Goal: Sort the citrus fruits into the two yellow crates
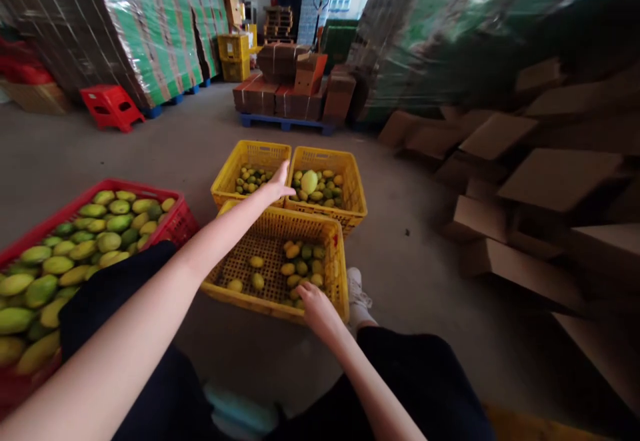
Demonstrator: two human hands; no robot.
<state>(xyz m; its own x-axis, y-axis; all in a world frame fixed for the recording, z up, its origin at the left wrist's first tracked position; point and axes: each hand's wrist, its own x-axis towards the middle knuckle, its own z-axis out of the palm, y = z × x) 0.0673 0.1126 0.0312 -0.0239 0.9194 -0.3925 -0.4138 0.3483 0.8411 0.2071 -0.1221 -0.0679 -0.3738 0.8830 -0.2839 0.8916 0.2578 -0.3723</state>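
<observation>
And here the grey floor (395, 281) opens in a strip along the right side of the yellow crates, running out to the heap of cardboard boxes (555, 171) on the far right; a narrower lane lies between the red crate (186, 217) and the far left yellow crate (220, 177); a white shoe (355, 291) is planted just beside the right edge of the near yellow crate (260, 302), so room is tight there; the two far crates stand side by side beyond its back edge; over their adjoining walls goes the left hand (280, 184), fingers spread, gripping nothing; just beside it a large pale fruit (309, 181) shows over the far right yellow crate (356, 191), towards its left edge, whether resting on the pile or above it one cannot tell; green and yellow fruit lies under it, and another pile sits in the far left crate; down at the near crate's front edge comes the right hand (315, 302), fingers curled over the rim, and whether they grasp anything one cannot tell; a fruit cluster (302, 267) fills that crate's right end, three loose fruits (257, 262) lie towards its front left corner; the red crate is heaped with green-yellow fruit.
</observation>
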